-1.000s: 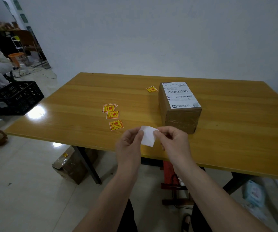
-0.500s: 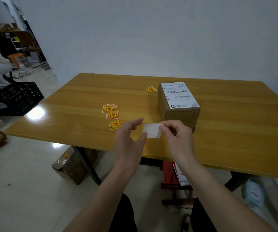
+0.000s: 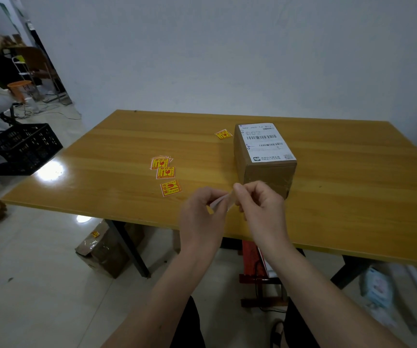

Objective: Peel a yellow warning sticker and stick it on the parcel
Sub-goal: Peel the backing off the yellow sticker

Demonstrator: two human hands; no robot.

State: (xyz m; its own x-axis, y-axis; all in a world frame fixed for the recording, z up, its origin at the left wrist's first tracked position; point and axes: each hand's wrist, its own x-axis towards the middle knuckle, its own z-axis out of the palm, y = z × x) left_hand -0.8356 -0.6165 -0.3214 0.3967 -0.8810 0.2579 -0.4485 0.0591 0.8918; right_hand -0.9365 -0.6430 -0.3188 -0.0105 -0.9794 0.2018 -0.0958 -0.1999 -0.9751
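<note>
A brown cardboard parcel point(image 3: 265, 169) with a white shipping label on top stands on the wooden table point(image 3: 117, 156). Just in front of it, above the table's near edge, my left hand point(image 3: 201, 214) and my right hand point(image 3: 258, 204) both pinch one sticker point(image 3: 221, 202). Only its white back shows, seen nearly edge-on between my fingertips. Loose yellow warning stickers lie left of the parcel: a small pile point(image 3: 160, 162), one point(image 3: 166, 172) below it, and another point(image 3: 171, 188) nearest my hands. One more yellow sticker point(image 3: 223, 134) lies beside the parcel's far left corner.
A black plastic crate point(image 3: 19, 149) stands on the floor to the left. Under the table lie a wrapped brown box point(image 3: 104, 249) and a red frame point(image 3: 255, 267). At the far left sits a person in white beside an orange stool point(image 3: 19, 87).
My left hand, briefly open half a second ago, has closed on the sticker again. The sticker has turned from facing me flat to nearly edge-on. Both hands sit slightly closer to the parcel.
</note>
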